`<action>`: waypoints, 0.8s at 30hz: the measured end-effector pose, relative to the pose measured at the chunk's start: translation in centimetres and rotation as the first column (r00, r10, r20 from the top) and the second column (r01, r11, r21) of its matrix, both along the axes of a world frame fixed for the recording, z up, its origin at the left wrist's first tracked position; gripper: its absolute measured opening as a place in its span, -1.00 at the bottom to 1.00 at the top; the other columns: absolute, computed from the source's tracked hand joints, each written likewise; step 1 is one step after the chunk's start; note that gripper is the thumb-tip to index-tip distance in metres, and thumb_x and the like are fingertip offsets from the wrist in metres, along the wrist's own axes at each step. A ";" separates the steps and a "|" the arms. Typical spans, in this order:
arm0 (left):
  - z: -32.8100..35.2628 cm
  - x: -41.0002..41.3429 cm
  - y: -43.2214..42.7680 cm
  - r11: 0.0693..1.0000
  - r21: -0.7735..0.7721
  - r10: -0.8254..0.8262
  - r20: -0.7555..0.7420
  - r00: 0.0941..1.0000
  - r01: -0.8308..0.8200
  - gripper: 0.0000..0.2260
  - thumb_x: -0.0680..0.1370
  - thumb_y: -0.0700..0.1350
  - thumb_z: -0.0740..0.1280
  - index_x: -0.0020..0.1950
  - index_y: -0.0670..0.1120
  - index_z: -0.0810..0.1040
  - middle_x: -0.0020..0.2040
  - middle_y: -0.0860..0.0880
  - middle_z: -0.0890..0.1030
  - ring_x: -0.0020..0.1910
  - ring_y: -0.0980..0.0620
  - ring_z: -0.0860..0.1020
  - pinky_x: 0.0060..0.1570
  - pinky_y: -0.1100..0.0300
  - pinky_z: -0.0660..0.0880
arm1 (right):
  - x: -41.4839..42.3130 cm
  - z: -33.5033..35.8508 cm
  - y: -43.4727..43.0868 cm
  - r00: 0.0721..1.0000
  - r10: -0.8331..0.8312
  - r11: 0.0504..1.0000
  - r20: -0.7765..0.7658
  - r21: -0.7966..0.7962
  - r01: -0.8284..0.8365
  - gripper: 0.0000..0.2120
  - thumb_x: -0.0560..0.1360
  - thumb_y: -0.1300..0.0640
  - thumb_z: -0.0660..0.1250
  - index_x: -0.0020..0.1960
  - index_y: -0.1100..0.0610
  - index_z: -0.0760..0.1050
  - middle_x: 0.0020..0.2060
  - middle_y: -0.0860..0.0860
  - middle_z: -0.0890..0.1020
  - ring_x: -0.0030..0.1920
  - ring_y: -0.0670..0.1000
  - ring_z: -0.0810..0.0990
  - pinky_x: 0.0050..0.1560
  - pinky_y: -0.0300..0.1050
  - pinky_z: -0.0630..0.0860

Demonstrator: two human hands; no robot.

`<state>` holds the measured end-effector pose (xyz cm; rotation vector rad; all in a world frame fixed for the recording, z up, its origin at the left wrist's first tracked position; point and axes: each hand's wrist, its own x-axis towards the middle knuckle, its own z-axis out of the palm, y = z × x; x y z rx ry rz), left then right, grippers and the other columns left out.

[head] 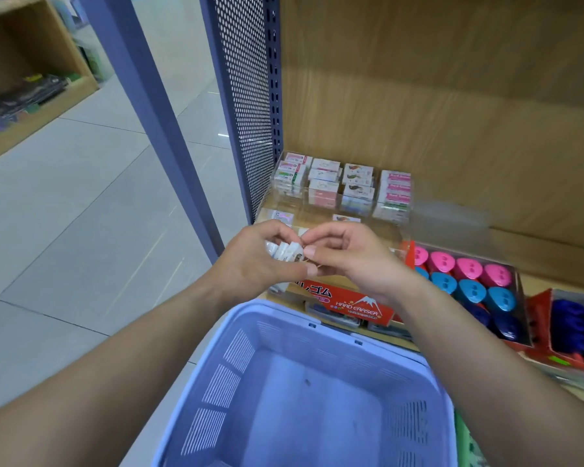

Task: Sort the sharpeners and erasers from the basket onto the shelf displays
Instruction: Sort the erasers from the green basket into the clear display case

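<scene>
Small white wrapped erasers (285, 252) sit bunched in the left hand (257, 261), its fingers curled round them, just above the wooden shelf (553, 264). The right hand (354, 261) pinches the bunch's end. The pale blue plastic basket (317, 399) below looks empty, so this is probably the last batch. The red cardboard box (358, 303) reads "HARD ERASER". Round pink and blue sharpeners (466, 281) already stand in rows.

Pale tiled floor (81, 203) (glossy), blue perforated panel (246, 96)

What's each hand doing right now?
Left hand: grips a bunch of erasers.
Right hand: pinches the end of that bunch.
</scene>
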<state>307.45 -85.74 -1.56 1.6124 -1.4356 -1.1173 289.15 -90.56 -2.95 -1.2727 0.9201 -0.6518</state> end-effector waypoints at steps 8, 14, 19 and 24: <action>1.5 -1.6 0.7 0.999 -0.031 -0.043 -0.019 0.999 0.043 -0.68 0.29 -0.08 0.68 -0.13 -0.05 0.58 -0.25 0.16 0.54 -0.30 0.20 0.51 -0.22 0.29 0.47 | -1.6 1.8 0.7 0.982 0.045 0.987 0.185 0.141 -0.072 -0.77 0.32 0.31 0.52 -0.03 0.19 0.63 -0.13 0.17 0.64 -0.14 0.05 0.63 -0.01 -0.04 0.62; 1.6 -2.0 0.6 0.997 0.000 -0.078 -0.068 0.995 0.078 -0.78 0.37 -0.03 0.63 -0.11 -0.04 0.66 -0.28 0.02 0.60 -0.35 0.05 0.52 -0.27 0.18 0.47 | -3.5 1.6 0.8 0.986 0.011 0.979 0.168 0.199 -0.045 -0.86 0.45 0.28 0.48 -0.01 0.13 0.62 -0.07 0.13 0.64 -0.04 0.08 0.63 0.01 0.00 0.63; 1.2 -2.6 0.4 0.994 0.054 -0.098 -0.015 0.995 0.098 -0.87 0.43 -0.08 0.59 -0.09 -0.05 0.70 -0.33 0.02 0.61 -0.43 0.03 0.50 -0.48 0.30 0.38 | -4.4 1.0 1.5 0.996 -0.052 0.969 0.067 0.246 0.034 -0.89 0.64 0.23 0.26 0.16 0.18 0.46 0.06 0.23 0.67 -0.02 0.21 0.72 -0.14 0.13 0.69; -0.3 -2.6 0.0 0.991 0.124 -0.051 0.008 0.999 0.050 -0.88 0.46 -0.18 0.54 -0.05 -0.11 0.66 -0.05 -0.01 0.62 -0.41 0.02 0.59 -0.45 0.25 0.46 | -5.4 -1.0 2.0 0.980 -0.160 0.967 -0.116 0.183 0.179 -0.85 0.69 0.18 0.18 0.17 0.11 0.52 0.08 0.14 0.56 -0.24 0.08 0.68 -0.35 -0.06 0.61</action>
